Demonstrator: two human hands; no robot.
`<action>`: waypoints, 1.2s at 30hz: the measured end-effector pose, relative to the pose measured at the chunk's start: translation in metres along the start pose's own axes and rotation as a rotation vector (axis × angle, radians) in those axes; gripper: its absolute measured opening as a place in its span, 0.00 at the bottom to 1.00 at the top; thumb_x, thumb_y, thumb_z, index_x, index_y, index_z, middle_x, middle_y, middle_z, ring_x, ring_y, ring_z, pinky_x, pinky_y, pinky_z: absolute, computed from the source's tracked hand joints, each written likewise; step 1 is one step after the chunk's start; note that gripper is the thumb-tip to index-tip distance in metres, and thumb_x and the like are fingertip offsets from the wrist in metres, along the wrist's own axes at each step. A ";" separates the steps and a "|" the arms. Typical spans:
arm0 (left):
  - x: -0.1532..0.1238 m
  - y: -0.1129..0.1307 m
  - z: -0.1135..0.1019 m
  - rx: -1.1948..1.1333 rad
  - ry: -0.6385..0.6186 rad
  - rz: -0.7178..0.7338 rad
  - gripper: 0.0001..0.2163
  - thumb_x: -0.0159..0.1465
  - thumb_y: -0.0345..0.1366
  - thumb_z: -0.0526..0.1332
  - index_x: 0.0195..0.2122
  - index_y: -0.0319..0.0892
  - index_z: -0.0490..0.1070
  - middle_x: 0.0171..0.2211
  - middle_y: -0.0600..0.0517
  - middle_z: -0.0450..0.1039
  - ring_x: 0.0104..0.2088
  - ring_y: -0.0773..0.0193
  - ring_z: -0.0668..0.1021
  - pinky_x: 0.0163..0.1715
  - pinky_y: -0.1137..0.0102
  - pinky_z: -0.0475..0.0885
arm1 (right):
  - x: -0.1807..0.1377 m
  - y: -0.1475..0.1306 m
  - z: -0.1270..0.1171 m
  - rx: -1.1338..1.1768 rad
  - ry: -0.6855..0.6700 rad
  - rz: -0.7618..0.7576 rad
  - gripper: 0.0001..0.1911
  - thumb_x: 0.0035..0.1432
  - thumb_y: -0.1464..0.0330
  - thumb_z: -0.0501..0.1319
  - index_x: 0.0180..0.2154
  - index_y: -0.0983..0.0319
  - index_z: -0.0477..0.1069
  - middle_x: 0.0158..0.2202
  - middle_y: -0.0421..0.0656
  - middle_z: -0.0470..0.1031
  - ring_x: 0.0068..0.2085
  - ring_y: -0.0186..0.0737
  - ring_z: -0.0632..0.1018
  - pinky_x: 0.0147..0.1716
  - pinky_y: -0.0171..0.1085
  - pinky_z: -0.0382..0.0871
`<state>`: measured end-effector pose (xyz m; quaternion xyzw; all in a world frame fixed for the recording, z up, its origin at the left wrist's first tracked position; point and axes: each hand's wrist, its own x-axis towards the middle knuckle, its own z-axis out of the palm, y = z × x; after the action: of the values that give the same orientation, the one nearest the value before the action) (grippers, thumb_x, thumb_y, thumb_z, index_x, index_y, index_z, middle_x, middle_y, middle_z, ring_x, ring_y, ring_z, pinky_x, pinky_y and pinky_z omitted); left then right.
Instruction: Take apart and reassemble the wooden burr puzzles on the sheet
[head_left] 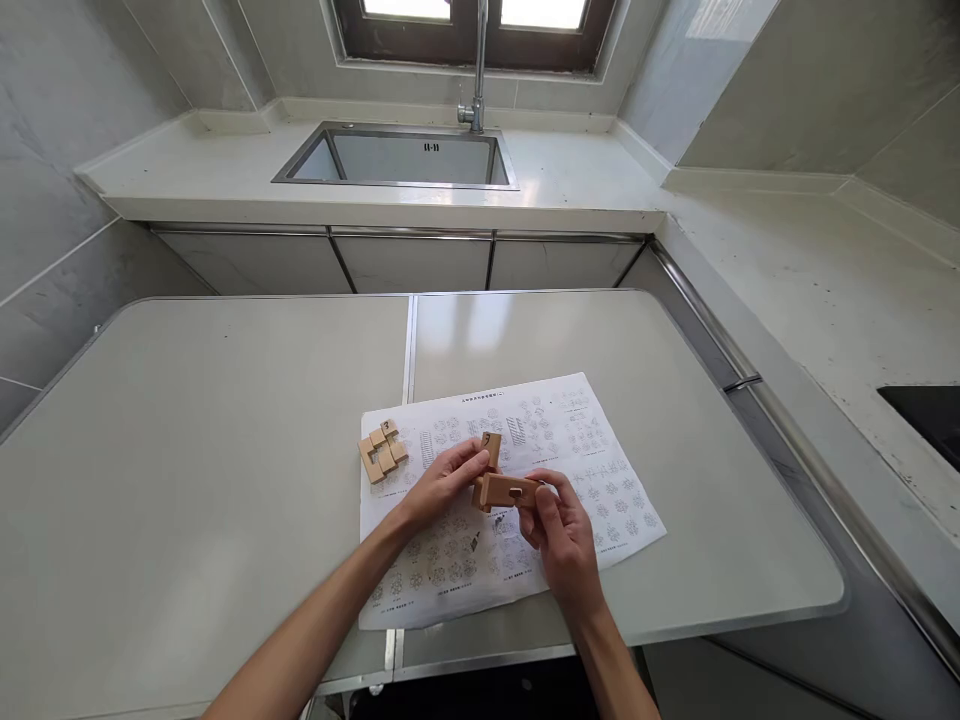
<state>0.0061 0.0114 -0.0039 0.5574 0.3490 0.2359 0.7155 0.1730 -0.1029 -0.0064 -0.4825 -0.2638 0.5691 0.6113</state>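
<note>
My left hand [444,484] and my right hand [561,532] together hold a small wooden puzzle assembly [497,481] of notched bars just above a printed instruction sheet [592,470]. The left fingers pinch an upright bar at its top. The right fingers grip a horizontal bar with a slot in its side. A second cluster of wooden puzzle pieces [382,451] lies on the sheet's left corner, a short way left of my left hand and untouched.
The sheet lies on a light folding table [187,450] with a centre seam. Beyond it runs a counter with a steel sink [397,157] and tap [477,70] under a window. Another counter [825,290] runs along the right.
</note>
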 end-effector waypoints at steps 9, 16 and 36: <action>0.001 -0.002 -0.001 -0.109 -0.020 -0.051 0.23 0.67 0.59 0.63 0.39 0.41 0.70 0.37 0.50 0.74 0.34 0.62 0.75 0.35 0.69 0.70 | -0.004 -0.004 0.004 -0.090 0.068 -0.017 0.18 0.67 0.50 0.66 0.48 0.55 0.74 0.35 0.41 0.76 0.34 0.39 0.77 0.37 0.39 0.78; 0.000 -0.002 0.001 -0.166 -0.013 -0.065 0.23 0.67 0.59 0.65 0.39 0.41 0.70 0.36 0.51 0.73 0.34 0.63 0.75 0.35 0.70 0.70 | -0.006 -0.007 0.009 -0.147 0.072 -0.066 0.18 0.68 0.50 0.66 0.47 0.55 0.74 0.33 0.41 0.76 0.32 0.40 0.77 0.30 0.37 0.74; -0.006 0.006 0.007 -0.185 -0.127 0.053 0.24 0.76 0.55 0.54 0.68 0.50 0.64 0.58 0.43 0.74 0.56 0.52 0.78 0.54 0.60 0.73 | 0.006 -0.004 0.008 -0.115 0.008 0.036 0.20 0.66 0.48 0.66 0.46 0.57 0.73 0.27 0.37 0.74 0.23 0.34 0.64 0.25 0.35 0.61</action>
<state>0.0077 0.0040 0.0042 0.5118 0.2647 0.2501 0.7781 0.1686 -0.0946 -0.0011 -0.5239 -0.2847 0.5620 0.5733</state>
